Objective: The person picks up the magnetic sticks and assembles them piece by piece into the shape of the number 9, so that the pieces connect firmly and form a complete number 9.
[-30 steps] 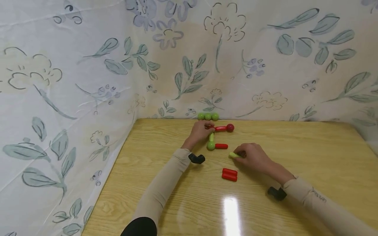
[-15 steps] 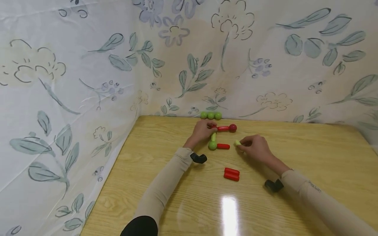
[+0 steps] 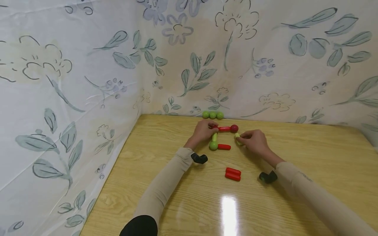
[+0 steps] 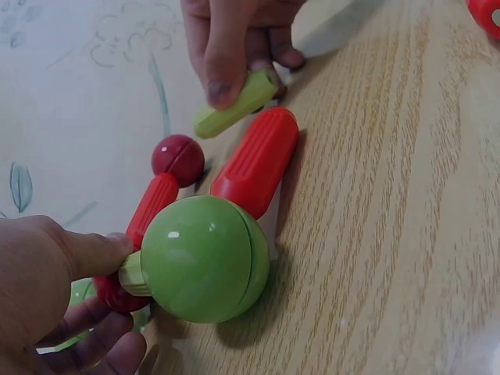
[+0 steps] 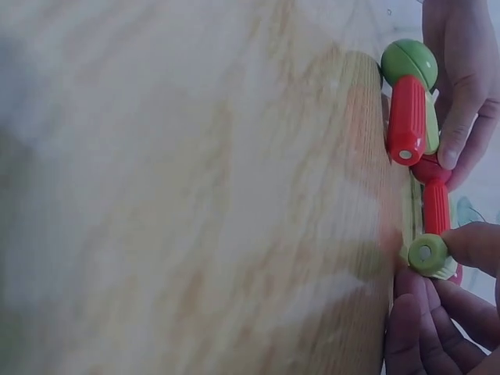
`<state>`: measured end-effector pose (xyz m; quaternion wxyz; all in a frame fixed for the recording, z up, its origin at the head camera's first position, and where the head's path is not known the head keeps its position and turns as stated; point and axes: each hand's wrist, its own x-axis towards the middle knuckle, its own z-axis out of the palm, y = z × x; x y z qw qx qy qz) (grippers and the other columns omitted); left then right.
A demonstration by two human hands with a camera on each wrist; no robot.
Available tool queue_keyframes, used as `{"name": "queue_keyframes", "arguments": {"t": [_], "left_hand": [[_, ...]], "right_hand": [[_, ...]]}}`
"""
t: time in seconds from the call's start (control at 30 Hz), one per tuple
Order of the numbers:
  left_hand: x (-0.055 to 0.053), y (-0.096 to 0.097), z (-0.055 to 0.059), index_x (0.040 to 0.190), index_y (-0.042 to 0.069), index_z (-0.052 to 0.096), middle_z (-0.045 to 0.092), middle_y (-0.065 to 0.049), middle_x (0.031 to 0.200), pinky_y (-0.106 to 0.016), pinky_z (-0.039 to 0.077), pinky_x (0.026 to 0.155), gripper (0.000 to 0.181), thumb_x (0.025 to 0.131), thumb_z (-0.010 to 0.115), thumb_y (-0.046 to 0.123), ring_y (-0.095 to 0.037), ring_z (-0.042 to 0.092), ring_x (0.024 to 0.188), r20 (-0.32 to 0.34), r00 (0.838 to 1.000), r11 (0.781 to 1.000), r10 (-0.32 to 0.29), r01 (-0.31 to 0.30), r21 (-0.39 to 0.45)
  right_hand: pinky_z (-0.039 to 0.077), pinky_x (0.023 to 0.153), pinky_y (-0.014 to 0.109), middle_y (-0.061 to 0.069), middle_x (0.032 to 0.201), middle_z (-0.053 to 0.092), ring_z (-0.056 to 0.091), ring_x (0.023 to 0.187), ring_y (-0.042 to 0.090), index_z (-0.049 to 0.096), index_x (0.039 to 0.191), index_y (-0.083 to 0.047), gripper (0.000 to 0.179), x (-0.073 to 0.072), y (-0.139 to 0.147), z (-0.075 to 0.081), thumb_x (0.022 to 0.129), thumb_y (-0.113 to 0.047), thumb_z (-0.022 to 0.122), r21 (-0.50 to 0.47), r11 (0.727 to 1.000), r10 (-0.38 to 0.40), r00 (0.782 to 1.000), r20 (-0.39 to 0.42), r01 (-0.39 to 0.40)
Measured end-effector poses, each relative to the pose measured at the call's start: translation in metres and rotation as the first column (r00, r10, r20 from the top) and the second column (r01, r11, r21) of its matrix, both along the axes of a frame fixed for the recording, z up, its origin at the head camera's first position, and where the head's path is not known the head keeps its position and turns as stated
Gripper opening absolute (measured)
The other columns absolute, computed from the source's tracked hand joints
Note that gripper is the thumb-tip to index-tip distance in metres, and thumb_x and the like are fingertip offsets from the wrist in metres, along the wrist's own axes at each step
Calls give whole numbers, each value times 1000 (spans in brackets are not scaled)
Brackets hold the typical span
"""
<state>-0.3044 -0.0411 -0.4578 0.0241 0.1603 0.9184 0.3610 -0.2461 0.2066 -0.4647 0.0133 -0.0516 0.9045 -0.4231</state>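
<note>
On the wooden table lies a partly joined frame of magnetic sticks and balls. My left hand (image 3: 203, 131) grips its far left corner, a red ball (image 5: 430, 167) mostly covered by the fingers. From that corner a red stick (image 3: 225, 129) runs right to a second red ball (image 3: 234, 128). A yellow-green stick (image 3: 214, 137) leads nearer to a green ball (image 4: 205, 258), which bears another red stick (image 3: 224, 147). My right hand (image 3: 256, 141) pinches a loose yellow-green stick (image 4: 234, 105), its far end close by the second red ball; whether they touch is unclear.
Several green balls (image 3: 213, 115) stand in a row at the table's back edge, against the floral cloth (image 3: 189, 65). Two red sticks (image 3: 233, 174) lie side by side nearer to me on the wooden table (image 3: 183, 190).
My right hand has carried the yellow-green stick away from me, up to the second red ball, and turned it lengthwise. The left hand keeps its grip on the corner.
</note>
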Motion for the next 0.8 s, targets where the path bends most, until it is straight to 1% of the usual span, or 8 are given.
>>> {"name": "queue_keyframes", "arguments": {"t": [0.3,0.53,0.7,0.8], "left_hand": [[0,0,1,118,10,74,73,0,106,-24,50,80,27,94,72,21,-13,65,97,9,1000,1000,4,-4,19],[1,0,2,119,10,74,73,1,105,-24,50,81,27,94,72,21,-13,65,96,21,1000,1000,6,-7,27],[1,-1,-1,119,11,74,72,1,104,-24,50,81,27,95,72,22,-12,64,96,24,1000,999,4,-5,44],[2,-3,-5,120,10,73,72,0,106,-24,50,82,28,95,71,22,-13,65,97,18,1000,997,-6,5,76]], "right_hand": [[47,57,26,10,88,74,65,66,16,77,100,1,30,-8,-2,1,90,-27,76,-11,1000,1,1000,-6,-1],[47,53,26,8,82,74,65,65,18,77,101,0,30,-11,-2,-1,90,-28,75,-39,999,-13,1000,24,14],[49,53,26,8,84,74,67,67,18,77,102,1,31,-10,-1,-2,90,-28,75,-65,998,-14,999,46,17],[48,55,25,8,84,74,67,69,18,77,103,1,31,-9,-1,-2,91,-28,75,-70,997,-17,998,56,21]]}}
